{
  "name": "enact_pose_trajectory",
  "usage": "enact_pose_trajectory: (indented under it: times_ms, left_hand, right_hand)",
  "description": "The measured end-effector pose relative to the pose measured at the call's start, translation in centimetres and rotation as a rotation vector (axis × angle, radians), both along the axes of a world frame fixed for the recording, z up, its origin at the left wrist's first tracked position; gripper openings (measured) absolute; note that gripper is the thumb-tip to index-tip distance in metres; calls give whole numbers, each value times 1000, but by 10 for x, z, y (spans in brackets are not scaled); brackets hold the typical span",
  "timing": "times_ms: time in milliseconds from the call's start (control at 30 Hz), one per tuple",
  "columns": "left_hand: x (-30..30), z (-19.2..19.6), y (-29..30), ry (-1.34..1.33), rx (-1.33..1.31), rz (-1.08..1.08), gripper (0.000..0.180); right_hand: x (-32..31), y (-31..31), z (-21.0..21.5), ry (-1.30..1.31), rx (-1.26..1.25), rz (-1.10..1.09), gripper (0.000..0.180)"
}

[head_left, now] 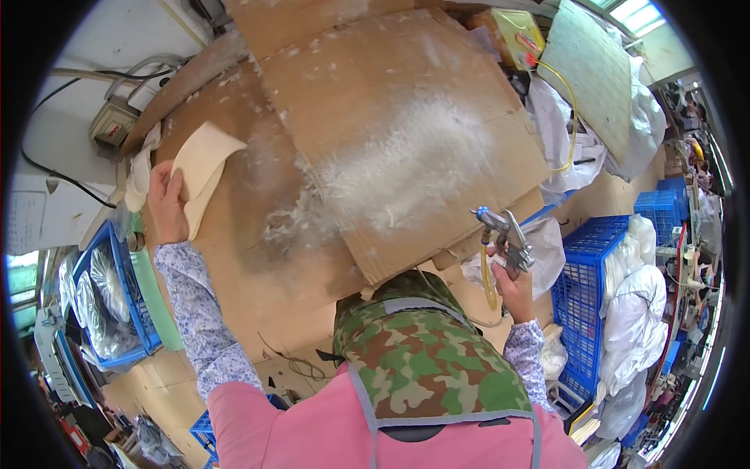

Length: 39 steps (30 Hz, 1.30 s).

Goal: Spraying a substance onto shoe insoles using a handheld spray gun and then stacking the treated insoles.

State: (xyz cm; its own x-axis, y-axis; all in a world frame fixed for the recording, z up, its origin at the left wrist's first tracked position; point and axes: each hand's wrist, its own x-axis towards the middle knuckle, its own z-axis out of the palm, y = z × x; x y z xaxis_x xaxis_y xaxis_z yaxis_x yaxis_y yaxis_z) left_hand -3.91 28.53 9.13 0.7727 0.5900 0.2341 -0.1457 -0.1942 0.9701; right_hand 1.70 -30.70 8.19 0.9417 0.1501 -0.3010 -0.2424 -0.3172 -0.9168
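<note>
My left hand (168,205) is closed on a cream-coloured flat piece (201,168), soft-looking and curved, held up over the left side of the table. Another pale piece (139,178) lies just beyond that hand at the table's left edge. In my right hand (512,285) is a metal spray gun (504,238) with a blue part at its front, its nozzle pointing left toward the cardboard. A yellow hose (488,273) hangs beside the gun. White residue (414,156) coats the cardboard (336,86) between my hands.
Blue crates (586,305) with white bags (637,313) stand at the right. At the left, a blue basket (144,313) holds plastic-wrapped items. A yellow tin (512,39) with a hose sits at the far right corner. A switch box (116,123) is on the left wall.
</note>
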Motion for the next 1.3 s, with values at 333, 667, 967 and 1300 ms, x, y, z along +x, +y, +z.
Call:
enact_pose_trajectory:
  times_ms: [333, 667, 967, 1300]
  left_hand:
    - [80, -48, -234, 278, -304, -226, 11]
    - [26, -105, -271, 444, -472, -61, 50]
    - [15, -103, -270, 364, -790, -36, 58]
    - [12, -105, -271, 397, -762, -37, 55]
  right_hand:
    - [6, -16, -1, -7, 41, 61, 29]
    - [19, 36, 2, -225, -179, 439, 35]
    - [33, 101, 22, -132, -93, 688, 28]
    - [55, 100, 11, -175, -172, 707, 28]
